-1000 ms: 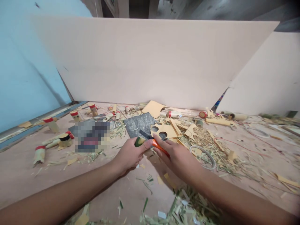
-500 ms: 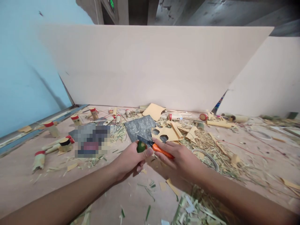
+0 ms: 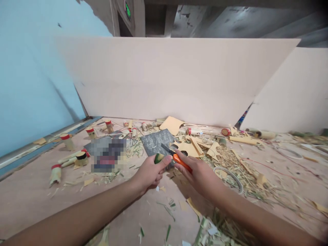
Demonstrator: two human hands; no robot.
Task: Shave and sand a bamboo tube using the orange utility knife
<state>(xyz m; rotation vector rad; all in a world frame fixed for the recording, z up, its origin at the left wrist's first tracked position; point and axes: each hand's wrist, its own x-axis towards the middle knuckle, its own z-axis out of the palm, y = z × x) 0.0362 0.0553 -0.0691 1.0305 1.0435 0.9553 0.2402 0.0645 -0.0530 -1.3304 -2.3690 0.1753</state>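
My left hand (image 3: pixel 150 172) is closed round a short green piece of bamboo (image 3: pixel 158 158), whose upper end shows beyond the thumb with a pale, shaved-looking patch. In my right hand (image 3: pixel 201 171) is a utility knife (image 3: pixel 182 163) with an orange handle. Its dark blade points up and to the left, just right of the bamboo and apart from it. Both hands are close together above the work surface. Beyond them lies a grey speckled sheet (image 3: pixel 153 141), and beside that a yellow sheet with round holes (image 3: pixel 186 146).
Red-topped bamboo tubes (image 3: pixel 67 141) stand at the left, near a pixelated patch. Shavings (image 3: pixel 230 159) spread over the right side, with a pale ring (image 3: pixel 239 182) among them. A large pale board (image 3: pixel 176 78) leans across the back.
The knife blade has come off the bamboo and now points more steeply upward. My left hand has turned the bamboo, showing a paler side. The whole view has shifted slightly.
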